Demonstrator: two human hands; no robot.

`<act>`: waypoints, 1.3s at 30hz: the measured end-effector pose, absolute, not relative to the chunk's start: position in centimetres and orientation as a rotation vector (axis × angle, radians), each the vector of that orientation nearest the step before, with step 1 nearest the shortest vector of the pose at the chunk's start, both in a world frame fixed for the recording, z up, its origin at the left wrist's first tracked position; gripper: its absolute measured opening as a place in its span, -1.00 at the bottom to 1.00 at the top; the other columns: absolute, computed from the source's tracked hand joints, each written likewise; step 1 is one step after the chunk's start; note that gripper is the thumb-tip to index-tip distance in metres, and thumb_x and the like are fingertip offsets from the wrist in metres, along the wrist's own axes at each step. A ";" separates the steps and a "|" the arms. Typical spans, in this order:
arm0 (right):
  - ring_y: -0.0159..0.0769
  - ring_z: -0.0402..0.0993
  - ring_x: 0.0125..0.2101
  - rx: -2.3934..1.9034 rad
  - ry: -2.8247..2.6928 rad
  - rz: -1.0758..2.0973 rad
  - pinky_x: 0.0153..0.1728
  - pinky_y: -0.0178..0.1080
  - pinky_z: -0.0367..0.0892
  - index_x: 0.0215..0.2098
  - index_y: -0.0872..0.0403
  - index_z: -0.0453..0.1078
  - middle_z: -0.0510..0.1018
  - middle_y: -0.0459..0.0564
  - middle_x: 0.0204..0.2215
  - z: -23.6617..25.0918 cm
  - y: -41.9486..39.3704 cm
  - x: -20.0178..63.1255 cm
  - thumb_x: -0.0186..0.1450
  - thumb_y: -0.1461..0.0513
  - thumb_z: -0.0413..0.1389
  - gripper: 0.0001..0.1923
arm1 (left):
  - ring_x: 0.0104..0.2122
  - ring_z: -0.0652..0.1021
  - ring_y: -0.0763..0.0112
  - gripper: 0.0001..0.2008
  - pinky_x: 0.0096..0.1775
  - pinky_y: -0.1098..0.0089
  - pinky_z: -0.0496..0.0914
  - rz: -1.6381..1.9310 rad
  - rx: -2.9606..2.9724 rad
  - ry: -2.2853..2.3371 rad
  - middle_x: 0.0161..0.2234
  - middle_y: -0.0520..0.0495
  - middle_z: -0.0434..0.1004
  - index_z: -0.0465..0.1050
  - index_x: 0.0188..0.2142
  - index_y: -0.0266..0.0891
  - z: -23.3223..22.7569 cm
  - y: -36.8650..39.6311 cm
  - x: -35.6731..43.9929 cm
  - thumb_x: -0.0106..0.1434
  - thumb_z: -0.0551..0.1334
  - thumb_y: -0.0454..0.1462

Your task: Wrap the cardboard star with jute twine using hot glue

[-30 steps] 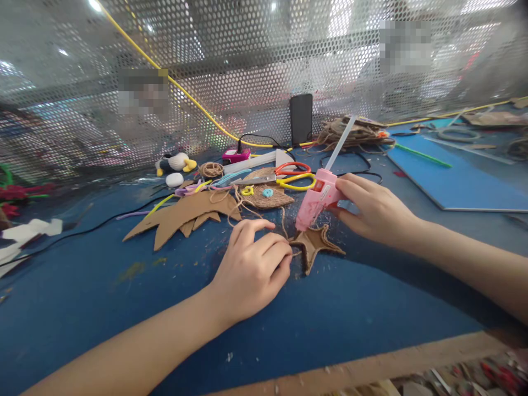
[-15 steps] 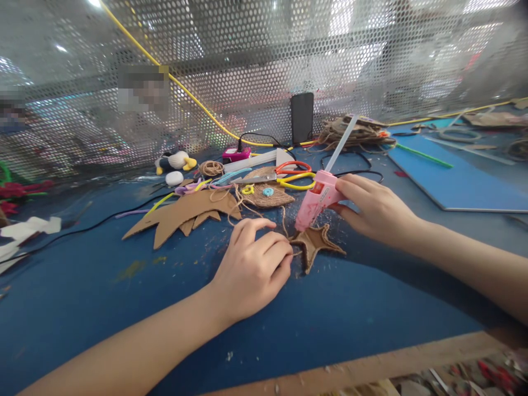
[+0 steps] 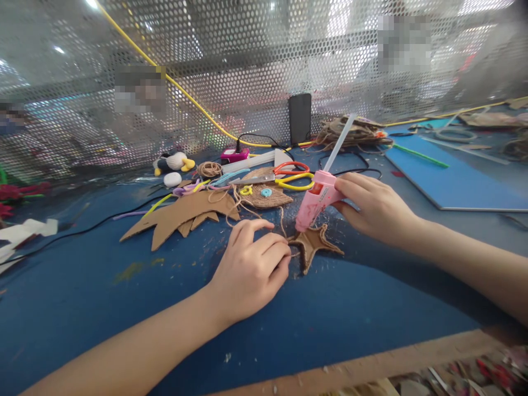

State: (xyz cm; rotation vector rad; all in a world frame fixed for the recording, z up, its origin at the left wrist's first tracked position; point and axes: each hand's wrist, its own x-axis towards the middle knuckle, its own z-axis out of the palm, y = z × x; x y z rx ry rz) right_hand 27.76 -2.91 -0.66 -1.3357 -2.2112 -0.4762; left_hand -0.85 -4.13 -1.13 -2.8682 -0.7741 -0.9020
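The cardboard star (image 3: 314, 246) lay flat on the blue table (image 3: 124, 308), just between the two hands. From the left hand (image 3: 251, 269) it was at about 2 o'clock, touching the fingertips; from the right hand (image 3: 373, 209) it was at about 8 o'clock, a little apart. So the left hand was the nearer one. The longest point of the star went toward 6 o'clock, to the person.

The left hand rested on the table with the fingers curled narrow, thumb and forefinger pinched at the left edge of the star, where a thin jute string (image 3: 284, 220) came to it. I could not tell surely if the string was between the fingers.

The right hand was closed around the pink glue gun (image 3: 317, 200). The long axis of the gun ran from 1 o'clock down to 7 o'clock, the nozzle down at the upper edge of the star, very near or touching. The clear glue stick (image 3: 339, 143) stood out from its back toward 1 o'clock. The right wrist was lifted, the forearm coming in from 4 o'clock.

Behind the star, at 11 o'clock, lay scissors (image 3: 284, 175) and brown cardboard pieces (image 3: 181, 215).
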 end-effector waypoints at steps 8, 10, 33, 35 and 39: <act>-0.10 0.47 -0.24 -1.291 -2.201 -0.506 -0.20 -0.11 0.36 -0.15 0.02 0.38 0.56 0.11 -0.22 -0.4 -2.9 27.8 0.38 0.30 -0.06 -0.81 | 0.03 0.44 0.10 -0.89 0.13 0.03 0.30 -0.912 -2.876 -0.781 -0.20 0.00 0.67 0.55 -0.24 -0.23 -1.3 -4.1 -0.7 0.36 0.24 -0.39; -0.10 0.47 -0.24 -1.281 -2.197 -0.529 -0.19 -0.11 0.35 -0.14 0.03 0.38 0.56 0.12 -0.22 -0.4 -2.9 27.9 0.39 0.29 -0.07 -0.80 | 0.03 0.44 0.10 -0.89 0.13 0.03 0.30 -0.908 -2.882 -0.783 -0.20 0.00 0.67 0.55 -0.24 -0.23 -1.3 -4.1 -0.7 0.37 0.23 -0.39; -0.18 0.42 -0.35 -1.181 -2.142 -0.797 -0.31 -0.17 0.28 -0.19 0.07 0.39 0.58 0.06 -0.30 -0.3 -2.1 28.8 0.33 0.36 -0.01 -0.82 | 0.01 0.45 0.08 -0.88 0.11 0.03 0.31 -0.913 -2.886 -0.768 -0.20 0.01 0.67 0.55 -0.25 -0.22 -1.2 -4.1 -0.8 0.38 0.22 -0.38; -0.18 0.42 -0.35 -1.176 -2.135 -0.825 -0.31 -0.17 0.28 -0.19 0.07 0.38 0.58 0.06 -0.30 -0.3 -2.1 28.9 0.33 0.36 -0.01 -0.83 | 0.02 0.44 0.08 -0.88 0.11 0.03 0.31 -0.914 -2.884 -0.770 -0.20 0.01 0.67 0.55 -0.25 -0.22 -1.2 -4.1 -0.7 0.38 0.22 -0.38; -0.19 0.41 -0.36 -1.175 -2.129 -0.844 -0.32 -0.17 0.28 -0.20 0.08 0.39 0.58 0.06 -0.30 -0.2 -2.0 29.0 0.33 0.36 0.00 -0.84 | 0.02 0.44 0.09 -0.88 0.11 0.03 0.31 -0.913 -2.889 -0.771 -0.21 0.01 0.67 0.55 -0.25 -0.22 -1.2 -4.0 -0.7 0.38 0.22 -0.39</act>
